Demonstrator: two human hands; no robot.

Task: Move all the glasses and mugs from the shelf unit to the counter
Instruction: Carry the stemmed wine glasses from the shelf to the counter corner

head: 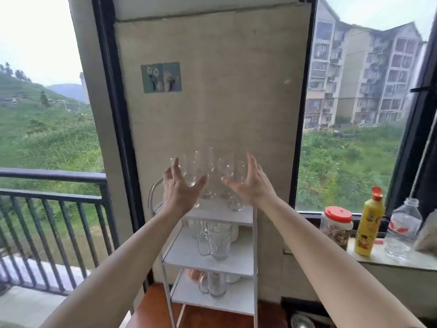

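Clear stemmed wine glasses (208, 176), upright mid-frame on white shelf unit (255, 233), between left hand (179, 185) and right hand (250, 183), fingers spread, grasping nothing.

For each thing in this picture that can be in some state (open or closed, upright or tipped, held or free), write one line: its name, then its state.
Left hand: open, fingers spread beside the stemmed glasses.
Right hand: open, not gripping.
Stemmed glasses: upright on the top shelf, empty.
Glass mug: upright on the middle shelf, empty.
Lower glass mug: upright, empty.
Red-lidded jar: closed.
Yellow bottle: capped, upright.
Clear plastic bottle: uncapped, upright.
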